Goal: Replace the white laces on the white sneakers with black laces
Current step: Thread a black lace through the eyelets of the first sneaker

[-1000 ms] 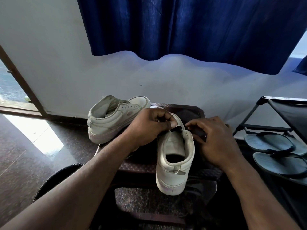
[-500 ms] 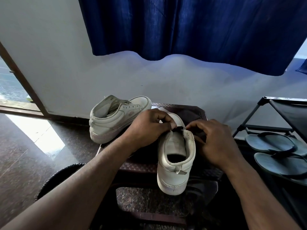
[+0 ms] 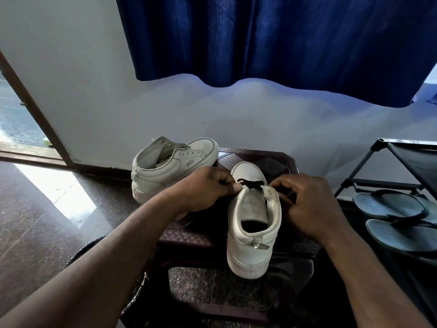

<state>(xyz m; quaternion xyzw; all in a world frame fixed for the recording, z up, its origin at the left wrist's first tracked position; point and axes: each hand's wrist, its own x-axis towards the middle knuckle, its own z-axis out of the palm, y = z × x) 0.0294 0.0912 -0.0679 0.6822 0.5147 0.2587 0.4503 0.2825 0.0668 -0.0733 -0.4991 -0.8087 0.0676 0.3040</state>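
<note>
Now the left hand (image 3: 201, 192) pinches the black lace (image 3: 250, 184) over the near white sneaker (image 3: 253, 245). The right hand (image 3: 312, 204) curls at its other side, but I cannot tell what it holds.

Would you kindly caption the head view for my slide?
The left hand and right hand hold a black lace across the near sneaker on a stool.

One white sneaker (image 3: 254, 233) stands upright on the dark stool (image 3: 189, 235), with its toe pointing away and its heel sticking out over the near edge. A short bit of black lace (image 3: 251, 184) runs across its front, close to the toe. The other white sneaker (image 3: 170, 169) sits at the stool's far left corner, toe to the right, its lace holes bare.
</note>
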